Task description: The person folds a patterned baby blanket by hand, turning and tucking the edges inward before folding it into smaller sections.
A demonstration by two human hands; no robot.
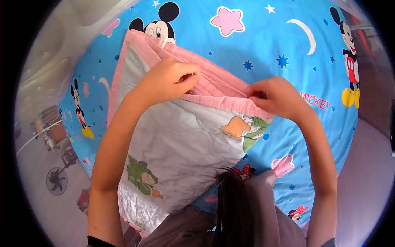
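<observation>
A pale grey cloth with pink edging and green cartoon figures lies partly folded in front of me. My left hand is at the pink border near the cloth's upper middle, its thumb and fingers pinched together on the edge. At the right corner, my right hand pinches the same pink border between thumb and curled fingers. Between the two hands the pink layers hang slightly apart. Beneath the cloth spreads a blue sheet printed with cartoon mice, stars and moons.
Dark hair hangs into view at the bottom centre, over my legs. A small fan stands at the far left, beside some boxes. Translucent netting or curtain surrounds the upper left.
</observation>
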